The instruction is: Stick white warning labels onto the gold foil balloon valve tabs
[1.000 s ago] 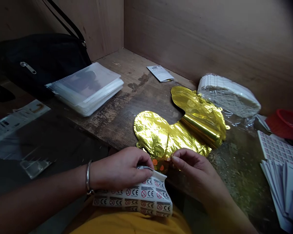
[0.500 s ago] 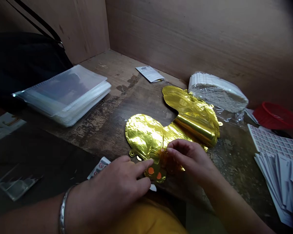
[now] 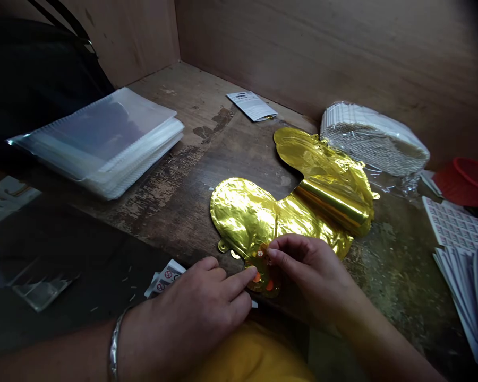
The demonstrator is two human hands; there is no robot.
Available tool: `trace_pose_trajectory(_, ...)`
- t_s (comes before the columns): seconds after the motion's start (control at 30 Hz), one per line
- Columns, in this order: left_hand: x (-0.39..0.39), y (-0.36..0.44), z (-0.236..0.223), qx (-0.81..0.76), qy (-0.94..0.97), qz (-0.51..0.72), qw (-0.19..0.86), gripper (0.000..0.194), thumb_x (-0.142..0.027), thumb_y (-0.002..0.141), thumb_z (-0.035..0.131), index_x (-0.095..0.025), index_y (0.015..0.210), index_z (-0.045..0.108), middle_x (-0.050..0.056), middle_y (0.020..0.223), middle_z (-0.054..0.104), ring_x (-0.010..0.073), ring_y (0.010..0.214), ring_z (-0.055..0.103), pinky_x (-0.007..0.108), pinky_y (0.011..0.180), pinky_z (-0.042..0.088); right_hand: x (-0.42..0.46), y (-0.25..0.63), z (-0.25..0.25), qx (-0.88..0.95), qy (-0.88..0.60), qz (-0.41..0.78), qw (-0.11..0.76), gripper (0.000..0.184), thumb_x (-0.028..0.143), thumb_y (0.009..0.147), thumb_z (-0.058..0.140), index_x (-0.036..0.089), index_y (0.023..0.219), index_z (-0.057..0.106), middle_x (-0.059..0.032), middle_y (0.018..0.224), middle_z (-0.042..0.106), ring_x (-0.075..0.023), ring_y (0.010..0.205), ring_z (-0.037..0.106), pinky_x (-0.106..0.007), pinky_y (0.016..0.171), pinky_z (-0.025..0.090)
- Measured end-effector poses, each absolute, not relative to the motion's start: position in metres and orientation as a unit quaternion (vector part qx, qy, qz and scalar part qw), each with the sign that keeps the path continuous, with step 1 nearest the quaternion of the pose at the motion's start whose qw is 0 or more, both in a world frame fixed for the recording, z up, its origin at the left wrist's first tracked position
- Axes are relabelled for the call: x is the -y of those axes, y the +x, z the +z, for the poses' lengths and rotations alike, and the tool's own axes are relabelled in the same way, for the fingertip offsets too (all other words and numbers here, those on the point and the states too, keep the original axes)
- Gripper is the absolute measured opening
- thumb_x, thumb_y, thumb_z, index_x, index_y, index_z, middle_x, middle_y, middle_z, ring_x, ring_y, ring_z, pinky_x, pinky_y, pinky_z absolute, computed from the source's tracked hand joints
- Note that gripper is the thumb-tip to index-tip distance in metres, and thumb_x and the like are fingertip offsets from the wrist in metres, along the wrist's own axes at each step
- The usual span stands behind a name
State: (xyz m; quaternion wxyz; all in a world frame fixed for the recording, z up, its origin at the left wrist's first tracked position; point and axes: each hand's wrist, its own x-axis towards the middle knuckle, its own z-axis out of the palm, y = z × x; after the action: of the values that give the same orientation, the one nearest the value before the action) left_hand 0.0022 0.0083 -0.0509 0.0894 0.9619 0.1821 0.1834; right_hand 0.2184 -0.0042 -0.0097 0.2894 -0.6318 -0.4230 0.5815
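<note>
Gold foil [image 3: 245, 209] beneath right hand [image 3: 313, 265]

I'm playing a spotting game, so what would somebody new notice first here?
Probably the shiny gold foil, bright on the dark table, with the left hand and right hand at its near end. Next might come the red basket near the right edge of the picture, and the stack of clear bags on the left.
</note>
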Motion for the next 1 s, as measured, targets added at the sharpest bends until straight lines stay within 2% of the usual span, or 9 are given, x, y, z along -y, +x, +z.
trace_pose_trajectory(0.33, -0.011, 0.003, -0.056, -0.186, 0.954, 0.223, 0.074, 0.010, -0.016, 0.087, 0.057, -0.021, 0.079, 0.054, 0.000, 0.127, 0.063, 0.0133, 0.058, 0.046, 0.036, 0.062, 0.030, 0.005, 0.216, -0.014, 0.443, -0.658, 0.550, 0.261, 0.021, 0.038, 0.088, 0.062, 0.018, 0.082, 0.066, -0.0003, 0.064, 0.063, -0.0137, 0.053, 0.058, -0.024, 0.049, 0.046)
trace_pose_trajectory(1.0, -0.013, 0.002, -0.055, -0.180, 0.958, 0.209, 0.079, 0.010, -0.016, 0.088, 0.056, -0.021, 0.079, 0.055, 0.001, 0.127, 0.064, 0.0133, 0.060, 0.052, 0.037, 0.061, 0.031, -0.006, 0.215, -0.007, 0.482, -0.647, 0.546, 0.225, 0.014, 0.029, 0.086, 0.061, 0.019, 0.078, 0.065, 0.0020, 0.061, 0.062, -0.0119, 0.050, 0.057, -0.023, 0.049, 0.044)
